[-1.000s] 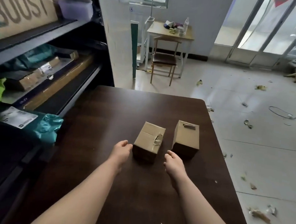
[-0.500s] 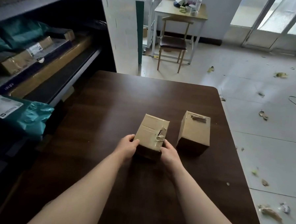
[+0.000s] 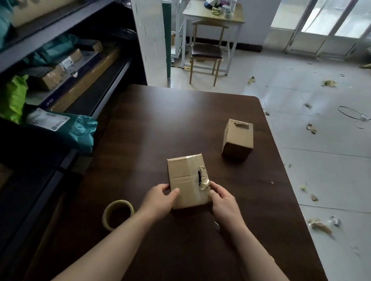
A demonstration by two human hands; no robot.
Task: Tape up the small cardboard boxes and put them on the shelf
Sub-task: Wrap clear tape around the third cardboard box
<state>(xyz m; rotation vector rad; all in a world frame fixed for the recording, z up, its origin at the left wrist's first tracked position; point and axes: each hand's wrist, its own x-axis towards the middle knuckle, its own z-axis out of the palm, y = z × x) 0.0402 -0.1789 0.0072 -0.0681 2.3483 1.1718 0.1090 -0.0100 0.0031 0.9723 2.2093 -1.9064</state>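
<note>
A small cardboard box with a torn, gaping seam and a curl of old tape on its right side lies on the dark wooden table. My left hand grips its near left corner, thumb on top. My right hand grips its near right edge beside the tear. A second small cardboard box stands apart at the far right, a scrap of tape on its top. A roll of tape stands on the table just left of my left forearm. The shelf runs along the left.
The shelf levels hold teal and green mailer bags, long cartons and a large printed carton. A chair and small desk stand beyond the table. Scraps and a wire litter the tiled floor on the right.
Both hands closed on the torn box and pulled it toward me, away from the second box. The tape roll has come into view at the lower left.
</note>
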